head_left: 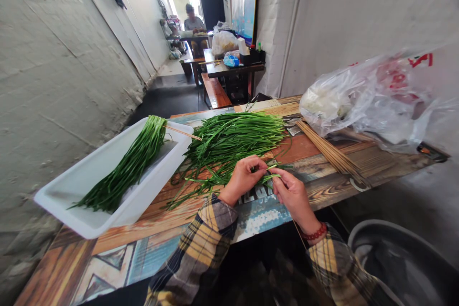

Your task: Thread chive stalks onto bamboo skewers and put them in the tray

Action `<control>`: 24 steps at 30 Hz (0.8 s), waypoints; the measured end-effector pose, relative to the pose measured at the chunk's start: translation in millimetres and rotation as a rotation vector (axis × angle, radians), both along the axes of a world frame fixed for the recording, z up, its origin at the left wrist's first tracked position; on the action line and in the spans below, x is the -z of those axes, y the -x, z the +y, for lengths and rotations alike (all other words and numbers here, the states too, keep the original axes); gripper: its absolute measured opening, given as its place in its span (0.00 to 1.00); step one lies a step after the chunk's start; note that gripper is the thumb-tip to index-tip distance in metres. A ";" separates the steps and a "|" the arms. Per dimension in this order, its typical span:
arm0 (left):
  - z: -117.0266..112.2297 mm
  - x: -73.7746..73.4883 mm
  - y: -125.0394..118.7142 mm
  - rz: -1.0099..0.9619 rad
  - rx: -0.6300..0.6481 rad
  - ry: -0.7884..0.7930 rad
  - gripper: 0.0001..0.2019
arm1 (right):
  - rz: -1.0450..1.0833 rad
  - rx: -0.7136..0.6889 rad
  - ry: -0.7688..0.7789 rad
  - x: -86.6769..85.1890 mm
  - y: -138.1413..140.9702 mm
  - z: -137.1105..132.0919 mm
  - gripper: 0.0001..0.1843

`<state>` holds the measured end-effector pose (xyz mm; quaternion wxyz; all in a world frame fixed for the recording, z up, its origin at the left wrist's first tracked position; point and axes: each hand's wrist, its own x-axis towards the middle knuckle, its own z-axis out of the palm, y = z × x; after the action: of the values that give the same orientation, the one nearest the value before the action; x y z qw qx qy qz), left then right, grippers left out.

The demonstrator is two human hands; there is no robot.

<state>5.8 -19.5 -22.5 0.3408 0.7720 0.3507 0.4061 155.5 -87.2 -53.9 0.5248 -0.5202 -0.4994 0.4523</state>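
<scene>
My left hand (247,177) is closed, its thumb and fingers pinching the pale stem ends of a few garlic chives (273,167) near the table's front edge. Close beside it, my right hand (292,193) is closed at the same stems. A thin bamboo skewer (299,234) shows beneath the right palm and wrist; its tip is hidden among fingers and stems. Just beyond both hands lies a large loose pile of garlic chives (236,134), stems to the right. To the left, a white plastic tub (53,196) holds a neat row of chives (129,167), with skewer ends (182,132) sticking out over its rim.
On the right of the patterned table (172,215) lie a bundle of bamboo skewers (326,148) and a clear plastic bag (369,100). A grey bin (401,248) stands low at right. Farther back are a bench (216,90), another table (233,68) and a seated person (194,23).
</scene>
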 end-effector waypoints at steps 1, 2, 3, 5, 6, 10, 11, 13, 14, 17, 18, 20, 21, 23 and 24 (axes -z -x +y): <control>-0.1 0.6 -0.2 0.003 0.004 -0.001 0.03 | -0.001 0.005 -0.001 -0.5 0.1 0.1 0.20; -0.3 1.3 -0.5 0.005 0.010 -0.002 0.03 | -0.003 0.010 -0.004 -1.0 0.3 0.1 0.21; -0.7 1.8 -1.0 0.008 0.018 -0.003 0.03 | -0.006 0.014 -0.009 -1.6 0.4 0.1 0.22; -2.1 2.1 -2.4 0.015 0.032 -0.004 0.04 | -0.013 0.015 -0.022 -2.7 0.4 0.1 0.24; -3.0 1.9 -3.0 0.016 0.034 -0.003 0.04 | -0.017 0.013 -0.030 -3.1 0.4 0.2 0.24; -6.8 -1.4 -4.3 0.009 0.013 0.007 0.05 | -0.020 0.018 -0.058 -2.5 -0.2 1.4 0.19; -7.6 -2.2 -4.2 0.011 0.011 0.010 0.06 | -0.019 0.019 -0.062 -2.0 -0.3 1.8 0.18; -8.6 -3.4 -3.6 0.031 0.008 0.011 0.06 | -0.015 0.021 -0.066 -1.1 -0.4 2.5 0.18; -8.9 -3.7 -3.2 0.049 0.003 0.008 0.05 | -0.009 0.021 -0.067 -0.8 -0.3 2.7 0.18; -9.3 -3.8 -2.6 0.121 0.008 -0.009 0.05 | 0.026 0.030 -0.062 -1.2 0.2 2.5 0.19; -9.2 -3.6 -2.6 0.138 0.013 -0.018 0.07 | 0.033 0.032 -0.059 -1.4 0.4 2.3 0.19; -9.1 -3.1 -3.1 0.154 0.023 -0.036 0.07 | 0.032 0.034 -0.055 -1.3 0.7 1.8 0.18; -9.1 -2.8 -3.5 0.153 0.027 -0.045 0.06 | 0.026 0.032 -0.055 -1.0 0.8 1.6 0.17; -9.1 -1.7 -4.4 0.143 0.042 -0.055 0.03 | 0.015 0.029 -0.055 0.4 0.8 1.4 0.15; -9.1 -1.1 -4.8 0.137 0.057 -0.056 0.03 | 0.014 0.030 -0.055 1.3 0.7 1.5 0.15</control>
<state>10.6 -28.6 -21.4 0.3058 0.8169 0.3396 0.3518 154.8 -85.7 -55.2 0.5489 -0.5100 -0.5001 0.4341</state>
